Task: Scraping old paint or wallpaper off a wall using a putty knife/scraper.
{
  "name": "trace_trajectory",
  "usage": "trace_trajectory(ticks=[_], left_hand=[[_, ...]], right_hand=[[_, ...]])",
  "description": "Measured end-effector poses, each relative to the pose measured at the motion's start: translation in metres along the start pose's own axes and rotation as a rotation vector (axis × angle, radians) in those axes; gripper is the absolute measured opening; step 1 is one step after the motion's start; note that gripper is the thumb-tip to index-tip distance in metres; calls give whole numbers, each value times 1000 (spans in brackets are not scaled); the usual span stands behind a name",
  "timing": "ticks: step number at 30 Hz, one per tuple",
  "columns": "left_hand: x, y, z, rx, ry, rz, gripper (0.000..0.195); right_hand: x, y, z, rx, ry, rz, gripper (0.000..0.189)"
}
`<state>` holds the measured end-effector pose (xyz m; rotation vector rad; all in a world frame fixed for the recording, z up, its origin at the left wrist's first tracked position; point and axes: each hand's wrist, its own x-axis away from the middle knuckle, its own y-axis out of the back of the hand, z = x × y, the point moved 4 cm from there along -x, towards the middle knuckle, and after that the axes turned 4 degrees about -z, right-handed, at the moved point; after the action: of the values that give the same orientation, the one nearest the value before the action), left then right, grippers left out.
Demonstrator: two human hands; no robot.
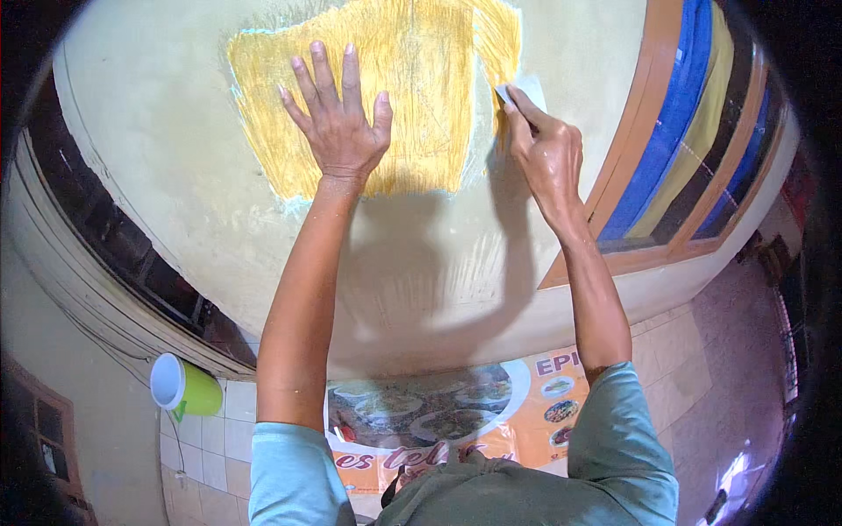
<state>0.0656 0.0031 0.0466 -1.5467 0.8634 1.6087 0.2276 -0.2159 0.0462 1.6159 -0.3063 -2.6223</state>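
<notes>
A plastered wall (177, 98) faces me, bearing a large yellow painted shape (421, 85) with pale blue edges and dark scratch-like strokes. My left hand (339, 115) lies palm against the left part of the yellow shape, its fingers spread and nothing in it. Pinched between thumb and fingers of my right hand (549, 148) is a thin pale sheet (531, 91), perhaps sandpaper; its material is unclear. The sheet is at the lower part of the narrow yellow band on the shape's right side. The shadow of my right arm falls on the wall beneath.
A wood-framed window (628, 204) with blue and yellow cloth behind it stands right. A printed banner (526, 421) lies on the floor below the wall. At lower left are a green bucket (200, 389), cables and floor tiles (214, 454). A dark opening lies left of the wall.
</notes>
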Motion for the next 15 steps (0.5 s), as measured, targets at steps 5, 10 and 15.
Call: trace_trajectory(ticks=[5,10,15], left_hand=[[0,0,2,-10,-1,-25,79],[2,1,6,-16,4,-9,78],[1,-4,-2,-22,10,-12,78]], right_hand=[[-36,-8,38,45,159,-44,31],[-6,-1,11,82,121,21,31],[-15,2,15,73,162,-31,31]])
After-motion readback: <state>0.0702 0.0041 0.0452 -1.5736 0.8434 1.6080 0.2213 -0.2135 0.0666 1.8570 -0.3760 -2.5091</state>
